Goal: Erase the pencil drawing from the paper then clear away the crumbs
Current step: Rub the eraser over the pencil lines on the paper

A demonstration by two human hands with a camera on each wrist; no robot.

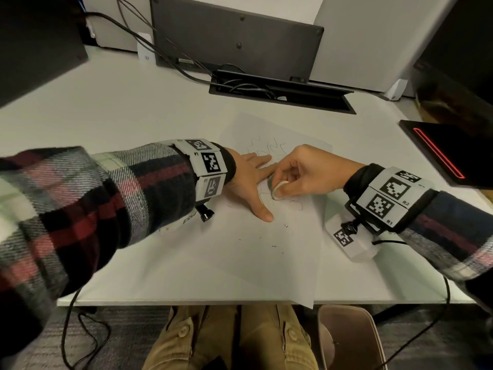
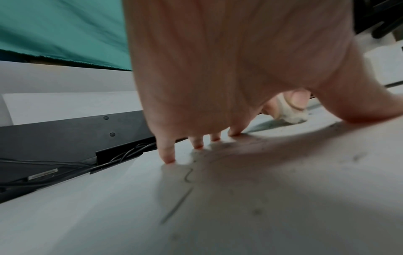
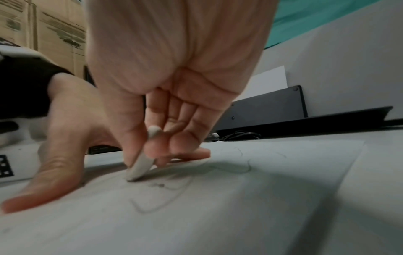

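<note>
A white sheet of paper (image 1: 266,252) lies on the desk with a wavy pencil drawing (image 1: 269,146) on its far half. My left hand (image 1: 249,180) presses flat on the paper, fingers spread and straight (image 2: 167,155). My right hand (image 1: 296,173) pinches a white eraser (image 1: 278,189) between thumb and fingers, its lower edge touching the paper on the drawn lines (image 3: 139,170). Dark eraser crumbs (image 1: 273,245) lie scattered on the near half of the sheet. The paper's near corner hangs over the desk edge.
A dark monitor base (image 1: 237,41) and a cable tray (image 1: 282,92) with wires stand at the back of the white desk (image 1: 106,116). A black device with a red line (image 1: 448,153) sits at the right. A brown bin (image 1: 349,340) stands below the desk edge.
</note>
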